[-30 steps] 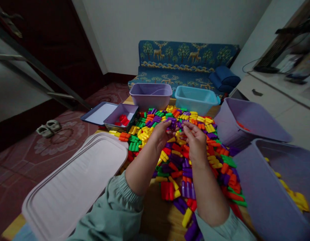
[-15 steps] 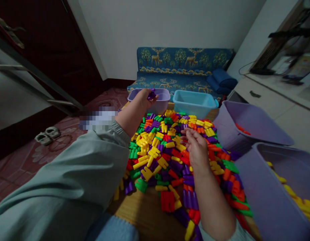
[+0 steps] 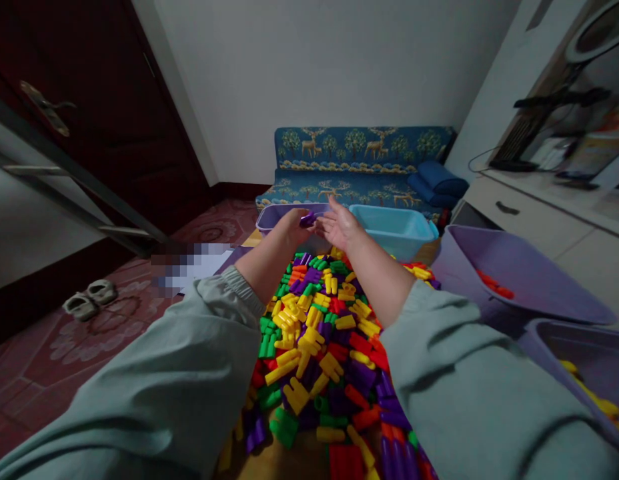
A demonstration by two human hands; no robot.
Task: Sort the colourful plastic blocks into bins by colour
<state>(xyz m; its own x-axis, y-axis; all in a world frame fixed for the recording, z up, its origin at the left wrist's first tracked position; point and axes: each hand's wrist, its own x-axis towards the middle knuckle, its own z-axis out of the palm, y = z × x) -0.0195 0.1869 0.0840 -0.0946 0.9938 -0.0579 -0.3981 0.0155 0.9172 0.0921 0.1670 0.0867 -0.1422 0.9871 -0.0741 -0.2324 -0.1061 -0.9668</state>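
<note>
My left hand (image 3: 292,229) is closed on a purple plastic building block (image 3: 308,219) at the near rim of a lilac bin (image 3: 270,212). Beside it, my right hand (image 3: 340,224) is open, palm turned up and fingers stretched toward the block. Whether its fingertips touch the block I cannot tell. Below both forearms spreads a heap of yellow, green, purple and red-orange blocks (image 3: 309,340) on a wooden table (image 3: 284,463). My hands partly cover the bin's front, and its inside is hidden.
A light-blue bin (image 3: 389,223) stands right of the lilac one. At the right are a lilac bin (image 3: 539,273) with red-orange blocks and another bin (image 3: 534,343) with yellow ones. Behind is a patterned sofa (image 3: 334,180); shoes (image 3: 89,300) lie on the floor at left.
My right hand has moved from above the heap, forward and left, to beside my left hand. The left hand still holds purple at the lilac bin. The view has tilted up slightly.
</note>
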